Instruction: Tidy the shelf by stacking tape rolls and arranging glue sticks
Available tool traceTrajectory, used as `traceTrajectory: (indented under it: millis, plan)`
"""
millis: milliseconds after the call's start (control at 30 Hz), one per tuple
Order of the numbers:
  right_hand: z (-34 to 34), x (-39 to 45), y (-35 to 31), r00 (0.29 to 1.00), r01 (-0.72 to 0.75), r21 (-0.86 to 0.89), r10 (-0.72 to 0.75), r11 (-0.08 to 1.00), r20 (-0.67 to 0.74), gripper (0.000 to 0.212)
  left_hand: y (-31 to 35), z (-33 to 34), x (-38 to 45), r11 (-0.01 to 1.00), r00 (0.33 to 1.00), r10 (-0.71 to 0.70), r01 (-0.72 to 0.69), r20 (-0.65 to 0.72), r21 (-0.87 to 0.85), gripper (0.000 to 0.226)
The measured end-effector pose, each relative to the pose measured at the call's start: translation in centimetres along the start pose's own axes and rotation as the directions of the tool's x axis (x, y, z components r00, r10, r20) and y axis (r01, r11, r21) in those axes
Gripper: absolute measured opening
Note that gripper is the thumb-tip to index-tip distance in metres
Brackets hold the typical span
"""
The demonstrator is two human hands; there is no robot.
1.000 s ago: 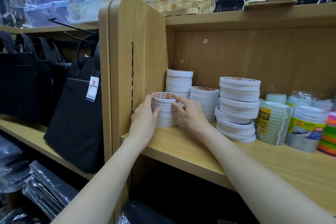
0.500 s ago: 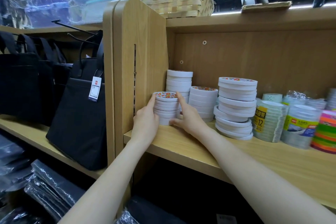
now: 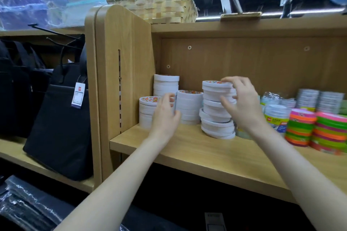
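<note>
From the head camera I look at a wooden shelf (image 3: 216,157) with a light oak board, a back panel with some screws and a rounded side panel (image 3: 124,65) on the left. Four stacks of white tape rolls stand on the board near that panel. The short front stack (image 3: 147,111) is closest to the side panel, a tall back stack (image 3: 166,85) stands in the corner, a middle stack (image 3: 189,107) is just beside them, and the uneven stack (image 3: 216,110) stands further right, its lower rolls shifted out of line.

The left hand (image 3: 166,116) is in front of the short front stack and the middle stack, with fingers loosely curled; I cannot tell if it touches them, and its grip holds nothing that I can see. The right hand (image 3: 242,103) is at the right side of the uneven stack, fingers spread and bent toward the upper rolls; the picture is blurred there, so I cannot tell if its grip is closed on a roll.

To the right stand clear wrapped tape packs (image 3: 276,116) and coloured tape stacks (image 3: 317,131). A woven basket (image 3: 155,6) sits on top of the shelf. On the neighbouring shelf at left stands a black bag (image 3: 58,127) with a price tag (image 3: 78,95).
</note>
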State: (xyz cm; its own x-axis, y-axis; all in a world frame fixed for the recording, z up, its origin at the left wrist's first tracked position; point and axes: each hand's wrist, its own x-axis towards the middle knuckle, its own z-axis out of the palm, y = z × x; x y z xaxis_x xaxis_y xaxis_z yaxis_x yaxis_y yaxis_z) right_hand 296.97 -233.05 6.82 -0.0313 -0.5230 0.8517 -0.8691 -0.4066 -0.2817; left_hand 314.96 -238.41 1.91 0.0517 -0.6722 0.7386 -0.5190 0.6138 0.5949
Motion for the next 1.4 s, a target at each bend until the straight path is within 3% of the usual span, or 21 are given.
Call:
traceTrajectory:
  millis: [33, 100, 167, 267, 367, 433, 567, 667, 800, 933, 1033, 1167, 1400]
  plan:
    - [-0.4, 1.3, 0.5, 0.999, 0.02, -0.086, -0.017, 0.996, 0.044, 0.043, 0.6, 0.7, 0.4, 1.0, 1.0, 0.015, -0.015, 0.008, -0.005, 0.044]
    - [-1.1, 3.7, 1.5, 0.966, 0.056, -0.27, 0.017, 0.961, 0.259, 0.044, 1.0, 1.3, 1.1, 0.999, 1.0, 0.029, -0.029, 0.001, 0.014, 0.042]
    - [-1.7, 5.5, 1.8, 0.864, 0.126, -0.402, 0.099, 0.907, 0.495, 0.037, 0.8, 1.4, 1.7, 0.999, 1.0, 0.003, -0.003, -0.001, 0.054, 0.041]
    - [-2.3, 7.2, 1.3, 0.781, 0.186, -0.412, 0.12, 0.892, 0.613, 0.022, 0.2, 1.3, 1.6, 0.994, 1.0, -0.026, 0.024, 0.015, 0.107, 0.042]
    - [-2.6, 7.8, 1.2, 0.786, 0.178, -0.377, 0.099, 0.909, 0.611, 0.013, -0.3, 0.9, 1.0, 0.987, 1.0, 0.02, -0.019, -0.001, 0.158, 0.045]
    - [-2.9, 8.2, 0.8, 0.838, 0.148, -0.334, 0.061, 0.931, 0.542, 0.015, -0.8, -0.1, 0.5, 0.983, 0.998, 0.032, -0.023, -0.047, 0.183, 0.046]
    - [-2.1, 9.6, -1.6, 0.908, 0.172, -0.185, -0.083, 0.968, 0.411, 0.022, -2.3, -2.3, -0.4, 0.979, 0.987, -0.105, 0.125, -0.125, 0.162, 0.051]
    - [1.3, 9.8, -4.4, 0.87, 0.241, -0.07, -0.184, 0.968, 0.457, 0.023, -3.8, -3.3, -0.3, 0.953, 0.96, -0.271, 0.278, -0.07, 0.118, 0.059]
    - [8.3, 9.4, -6.2, 0.812, 0.264, -0.02, -0.212, 0.964, 0.543, 0.03, -4.4, -4.0, -0.2, 0.943, 0.944, -0.329, 0.327, 0.035, 0.07, 0.066]
    - [11.6, 7.9, -6.0, 0.822, 0.132, 0.125, -0.179, 0.983, 0.541, 0.041, -4.5, -4.1, 0.0, 0.945, 0.944, -0.327, 0.326, 0.042, 0.01, 0.069]
    - [12.2, 6.2, -4.4, 0.864, -0.042, 0.215, -0.072, 0.976, 0.497, 0.055, -4.8, -3.9, -0.1, 0.952, 0.951, -0.306, 0.306, 0.042, -0.002, 0.07]
    - [13.2, 4.8, -3.8, 0.865, -0.365, 0.471, 0.105, 0.803, 0.491, 0.056, -4.6, -3.6, -0.4, 0.961, 0.959, -0.275, 0.275, 0.064, 0.016, 0.078]
    - [15.0, 3.7, -3.7, 0.871, -0.475, 0.598, 0.25, 0.645, 0.422, 0.051, -4.4, -3.5, -0.2, 0.973, 0.966, -0.22, 0.209, 0.136, 0.095, 0.082]
